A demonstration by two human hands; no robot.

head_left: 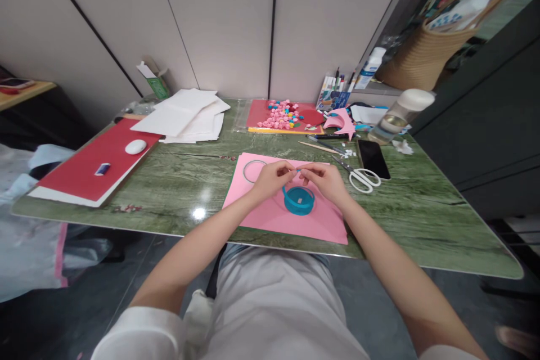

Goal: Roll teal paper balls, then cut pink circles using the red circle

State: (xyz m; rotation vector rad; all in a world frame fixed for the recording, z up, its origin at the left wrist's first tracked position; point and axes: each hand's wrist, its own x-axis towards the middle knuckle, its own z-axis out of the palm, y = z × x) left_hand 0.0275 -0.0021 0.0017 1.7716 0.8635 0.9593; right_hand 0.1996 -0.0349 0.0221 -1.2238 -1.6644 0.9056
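Pinching small blue strip [299,171] in fingertips of left hand [275,176] and right hand [324,178].
Could slip or crease if pulled unevenly, near blue roll [298,207].

The green, wood-grained surface [422,219] bore a pink sheet [261,214]. To its right were white-handled scissors [353,171] and a dark phone [373,158]; behind it rightward, a wooden stick [318,147] and a clear bottle [393,121]; behind it leftward, white papers [181,112]; well to its left, a red sheet [88,166] over a white layer [63,197].
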